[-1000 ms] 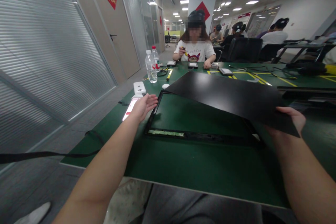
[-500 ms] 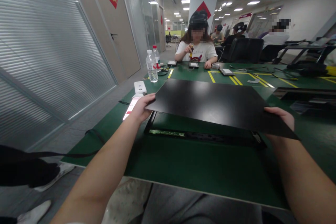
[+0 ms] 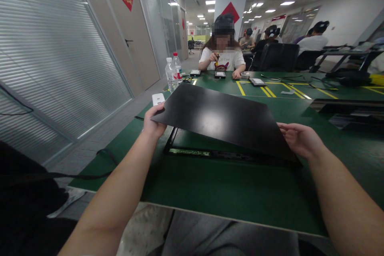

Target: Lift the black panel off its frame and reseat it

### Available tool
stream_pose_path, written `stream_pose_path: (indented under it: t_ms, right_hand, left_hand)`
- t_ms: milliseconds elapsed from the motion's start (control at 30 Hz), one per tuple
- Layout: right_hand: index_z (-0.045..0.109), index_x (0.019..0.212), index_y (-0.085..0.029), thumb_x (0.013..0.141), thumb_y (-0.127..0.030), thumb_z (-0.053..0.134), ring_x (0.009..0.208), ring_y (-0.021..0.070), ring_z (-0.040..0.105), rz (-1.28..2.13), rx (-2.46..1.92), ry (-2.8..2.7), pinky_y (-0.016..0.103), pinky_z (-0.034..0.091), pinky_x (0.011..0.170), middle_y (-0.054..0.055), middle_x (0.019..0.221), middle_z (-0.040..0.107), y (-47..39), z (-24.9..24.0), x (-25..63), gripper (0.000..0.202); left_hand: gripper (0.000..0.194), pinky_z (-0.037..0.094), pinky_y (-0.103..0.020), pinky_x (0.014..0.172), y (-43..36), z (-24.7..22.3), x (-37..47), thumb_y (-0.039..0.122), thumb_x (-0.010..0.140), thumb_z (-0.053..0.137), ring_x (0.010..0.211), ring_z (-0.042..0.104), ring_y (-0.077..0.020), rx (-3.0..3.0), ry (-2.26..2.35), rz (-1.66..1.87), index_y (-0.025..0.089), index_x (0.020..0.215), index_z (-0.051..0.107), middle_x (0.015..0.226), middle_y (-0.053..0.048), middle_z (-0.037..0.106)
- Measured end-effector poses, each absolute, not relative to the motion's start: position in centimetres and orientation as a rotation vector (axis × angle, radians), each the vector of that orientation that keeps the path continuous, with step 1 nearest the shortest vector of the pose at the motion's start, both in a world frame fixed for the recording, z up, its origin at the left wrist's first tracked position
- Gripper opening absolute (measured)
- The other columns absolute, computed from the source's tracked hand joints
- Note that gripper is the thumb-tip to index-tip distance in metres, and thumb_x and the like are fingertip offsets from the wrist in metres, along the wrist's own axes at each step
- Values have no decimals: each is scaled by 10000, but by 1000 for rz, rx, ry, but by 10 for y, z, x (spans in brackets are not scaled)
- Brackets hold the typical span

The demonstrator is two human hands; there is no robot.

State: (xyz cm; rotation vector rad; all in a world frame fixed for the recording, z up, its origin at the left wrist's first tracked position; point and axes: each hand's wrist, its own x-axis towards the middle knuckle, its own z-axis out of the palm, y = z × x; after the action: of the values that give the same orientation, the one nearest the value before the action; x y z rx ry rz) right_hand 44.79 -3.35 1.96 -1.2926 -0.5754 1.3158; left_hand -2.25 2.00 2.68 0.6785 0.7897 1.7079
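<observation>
A thin, flat, glossy black panel [image 3: 207,116] hangs tilted, its left side raised and its right side low. My left hand [image 3: 154,122] grips its left corner, thumb on top and fingers underneath. At the right edge, my right hand [image 3: 301,140] has its fingers loosely stretched, the tips touching or very near the edge; no clear grip shows. Beneath the panel lies a black rectangular frame [image 3: 171,138] on the table. A green circuit strip [image 3: 189,152] runs along the frame's near side. The panel hides much of the frame.
The green table [image 3: 228,192] has yellow tape lines. Two bottles [image 3: 172,75] and a white device [image 3: 158,99] stand at the left. Dark flat panels [image 3: 354,108] lie at the right. Across the table, a person [image 3: 222,58] holds a yellow-handled tool over a small boxy device [image 3: 220,75].
The panel has shifted left and its right side has dropped towards the frame. My right hand's hold has loosened, its fingers now beside the edge. My left hand has moved slightly left, still gripping.
</observation>
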Motion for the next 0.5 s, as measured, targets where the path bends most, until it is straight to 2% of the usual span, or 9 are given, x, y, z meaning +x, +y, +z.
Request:
stream_pose_path:
  t_ms: [167, 300, 400, 500]
  right_hand:
    - [711, 1155, -172, 753, -83, 640, 716, 216, 762, 1289, -1354, -583, 307, 642, 646, 130, 905, 798, -26, 15, 453, 418]
    - [665, 1177, -218, 774, -83, 651, 803, 260, 802, 1224, -1395, -597, 338, 656, 650, 142, 955, 818, -25, 11, 455, 425]
    - [658, 1174, -211, 780, -84, 646, 794, 275, 806, 1180, -1440, -615, 347, 655, 638, 151, 925, 822, -26, 11, 452, 414]
    - [654, 1151, -205, 775, -76, 650, 760, 263, 803, 1152, -1484, -630, 339, 653, 636, 146, 892, 820, -26, 13, 451, 397]
  left_hand:
    - [365, 647, -350, 849, 17, 30, -18, 204, 695, 708, 854, 792, -266, 735, 750, 1702, 152, 1032, 836, 868, -49, 830]
    - [450, 658, -356, 801, 16, 33, -17, 197, 680, 691, 800, 785, -274, 713, 765, 1693, 156, 1105, 832, 778, -36, 793]
    - [473, 672, -386, 798, 14, 35, -16, 202, 663, 674, 793, 787, -297, 711, 776, 1662, 153, 1110, 823, 739, -39, 768]
    - [594, 681, -445, 877, 12, 37, -15, 209, 623, 655, 902, 809, -336, 783, 787, 1593, 149, 1194, 807, 835, -59, 805]
